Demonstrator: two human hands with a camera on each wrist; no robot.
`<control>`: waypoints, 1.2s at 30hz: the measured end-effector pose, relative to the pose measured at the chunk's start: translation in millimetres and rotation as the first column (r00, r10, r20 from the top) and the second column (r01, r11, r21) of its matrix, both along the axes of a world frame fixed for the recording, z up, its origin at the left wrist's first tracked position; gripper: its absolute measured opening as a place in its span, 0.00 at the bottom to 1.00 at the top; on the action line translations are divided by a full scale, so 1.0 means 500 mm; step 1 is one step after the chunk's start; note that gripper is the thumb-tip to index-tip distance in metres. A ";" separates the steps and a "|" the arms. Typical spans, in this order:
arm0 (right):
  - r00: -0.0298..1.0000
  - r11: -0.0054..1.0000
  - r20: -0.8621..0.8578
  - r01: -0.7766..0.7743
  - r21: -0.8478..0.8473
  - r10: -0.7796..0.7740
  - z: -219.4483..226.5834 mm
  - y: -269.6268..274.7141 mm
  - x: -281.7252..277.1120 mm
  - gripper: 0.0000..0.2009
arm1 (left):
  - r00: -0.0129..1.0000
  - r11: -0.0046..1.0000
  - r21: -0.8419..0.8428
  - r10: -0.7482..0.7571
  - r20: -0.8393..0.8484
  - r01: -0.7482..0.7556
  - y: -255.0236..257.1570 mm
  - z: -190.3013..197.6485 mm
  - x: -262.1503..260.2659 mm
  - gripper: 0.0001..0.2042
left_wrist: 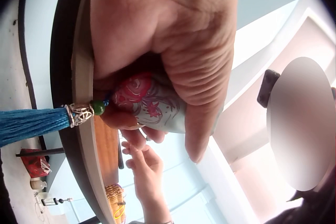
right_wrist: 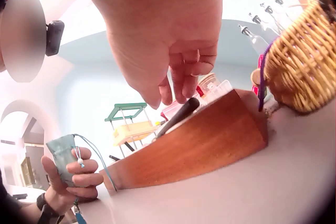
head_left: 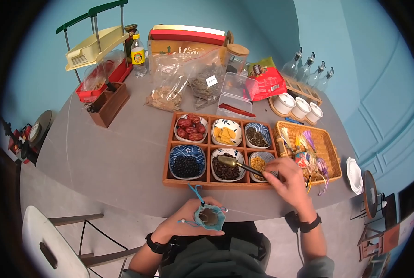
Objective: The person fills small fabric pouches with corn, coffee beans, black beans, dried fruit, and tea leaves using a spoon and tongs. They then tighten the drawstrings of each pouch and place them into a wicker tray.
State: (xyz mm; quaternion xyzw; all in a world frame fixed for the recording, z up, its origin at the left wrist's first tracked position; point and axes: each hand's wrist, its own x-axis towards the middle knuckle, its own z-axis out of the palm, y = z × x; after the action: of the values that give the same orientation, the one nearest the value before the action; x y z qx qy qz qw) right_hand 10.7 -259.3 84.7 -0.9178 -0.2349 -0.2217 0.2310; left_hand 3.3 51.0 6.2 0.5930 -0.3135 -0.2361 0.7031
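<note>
The scoop (head_left: pixel 227 161) lies slantwise, its head over the bowl (head_left: pixel 224 150) of dark brown pieces and its black handle running rightward and towards the person, ending just under the right hand (head_left: pixel 288 180), the nearer one. That hand's thumb and fingers are bent and slightly apart; whether they touch the handle, I cannot tell. The left hand (head_left: pixel 181 220) grips the blue pouch (head_left: pixel 210 217), mouth upward, nearer the body than the wooden tray (head_left: pixel 216 184). Only the left wrist view shows the pouch's red pattern (left_wrist: pixel 134 90).

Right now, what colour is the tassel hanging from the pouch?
Blue tassel; left wrist view is clearest.
</note>
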 end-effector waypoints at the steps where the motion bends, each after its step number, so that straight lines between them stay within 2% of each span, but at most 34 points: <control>1: 1.000 1.000 -0.009 0.016 -0.023 -0.016 0.014 -0.005 0.015 0.07 | 1.000 1.000 -0.007 0.003 0.008 -0.003 -0.001 0.001 0.000 0.25; 3: 0.999 0.998 -0.015 0.036 -0.048 -0.037 0.050 -0.006 0.048 0.07 | 1.000 1.000 -0.007 0.001 -0.006 -0.001 -0.001 0.000 0.000 0.25; 5: 0.948 0.986 -0.274 0.138 -0.097 -0.160 0.092 0.001 0.090 0.10 | 1.000 1.000 -0.005 -0.005 -0.018 0.005 -0.001 0.000 0.000 0.25; 9: 0.952 0.973 -0.268 0.095 -0.209 -0.151 0.102 -0.016 0.216 0.11 | 1.000 1.000 0.009 0.004 -0.029 -0.004 0.002 0.003 0.000 0.24; 11: 0.947 0.941 -0.235 0.142 -0.307 -0.219 0.094 -0.016 0.268 0.13 | 0.999 1.000 0.004 0.015 -0.036 -0.015 0.004 0.002 0.000 0.24; 12: 0.917 0.912 -0.262 0.197 -0.360 -0.302 0.095 -0.010 0.285 0.13 | 0.999 1.000 0.015 0.000 -0.048 0.001 0.006 0.001 0.000 0.25; 13: 0.918 0.913 -0.263 0.192 -0.361 -0.297 0.093 -0.007 0.297 0.13 | 0.998 1.000 0.025 -0.012 -0.059 0.014 0.007 0.000 0.001 0.25; 15: 0.947 0.889 -0.167 0.185 -0.420 -0.276 0.084 0.001 0.321 0.13 | 0.999 1.000 0.013 0.002 -0.049 -0.001 0.005 0.001 0.001 0.25; 19: 0.960 0.873 -0.088 0.200 -0.444 -0.265 0.062 0.007 0.369 0.13 | 1.000 1.000 0.004 -0.008 -0.004 0.008 0.006 -0.007 0.003 0.26; 21: 0.933 0.846 -0.138 0.230 -0.481 -0.332 0.051 0.010 0.397 0.15 | 1.000 1.000 -0.008 -0.010 -0.018 0.010 0.005 -0.003 0.003 0.26; 25: 0.944 0.868 -0.156 0.190 -0.459 -0.290 0.039 0.021 0.445 0.16 | 1.000 1.000 -0.022 0.000 -0.017 -0.001 0.007 -0.003 0.001 0.26; 28: 0.914 0.888 -0.249 0.198 -0.414 -0.320 0.034 0.036 0.469 0.16 | 1.000 0.999 -0.030 0.013 -0.019 -0.014 0.005 -0.003 0.000 0.26; 30: 0.873 0.864 -0.323 0.188 -0.468 -0.366 0.032 0.044 0.482 0.16 | 1.000 1.000 -0.024 0.002 -0.007 -0.002 0.005 -0.005 0.003 0.26; 36: 0.885 0.849 -0.281 0.201 -0.489 -0.371 0.007 0.049 0.523 0.15 | 0.999 0.999 -0.039 -0.034 -0.011 0.034 0.007 -0.005 0.007 0.26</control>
State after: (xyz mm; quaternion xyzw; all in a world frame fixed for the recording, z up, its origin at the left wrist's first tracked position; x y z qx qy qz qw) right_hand 272.3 -234.6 88.2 -0.9956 -0.0904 -0.0198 0.0173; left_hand 6.7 54.6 3.7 0.5726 -0.3238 -0.2455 0.7121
